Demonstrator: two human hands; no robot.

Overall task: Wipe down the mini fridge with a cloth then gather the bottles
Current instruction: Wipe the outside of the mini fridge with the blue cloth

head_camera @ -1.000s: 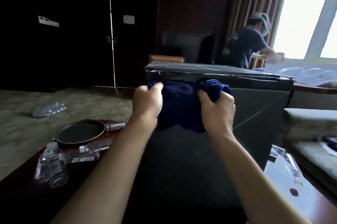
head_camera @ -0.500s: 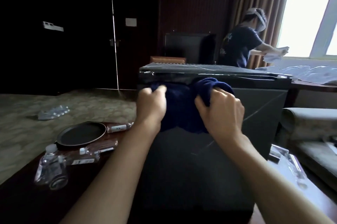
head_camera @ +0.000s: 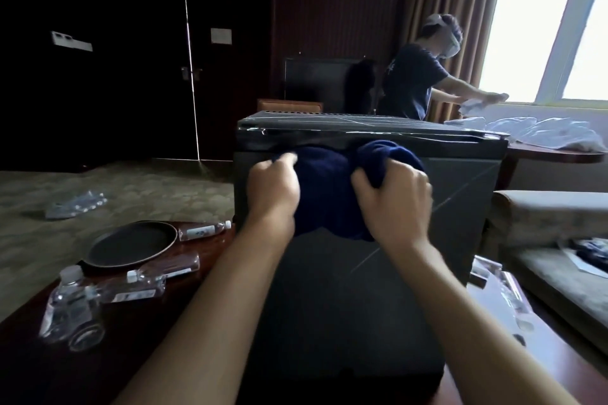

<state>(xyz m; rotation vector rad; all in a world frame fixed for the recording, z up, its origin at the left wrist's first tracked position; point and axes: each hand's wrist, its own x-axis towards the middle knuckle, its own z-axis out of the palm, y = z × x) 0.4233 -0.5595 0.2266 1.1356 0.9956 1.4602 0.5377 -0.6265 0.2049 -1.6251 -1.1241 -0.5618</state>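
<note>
We've got both hands on the cloth, a dark blue bundle pressed against the upper front face of the fridge, just under its top edge. Left hand is fisted around the cloth's left side, fingers curled into the fabric. Right hand is clenched on the right side, with a wad of cloth bulging up above the knuckles. The lower edge of the cloth hangs between our wrists.

The fridge is black and stands on a dark wooden table, straight ahead of us. Pale scratch lines run diagonally across its face, right of our right hand.

Bottles lie on the table to our left: one just beside the fridge's lower left corner, touching the far rim of a round black tray; one lying flat near the tray's near edge; one closest to us, tilted, white cap up. Another clear bottle lies on the right of the fridge, blurry. A crumpled bottle pack sits on the carpet, well apart from the table.

Another person stands behind the fridge by the window, handling white cloth.
</note>
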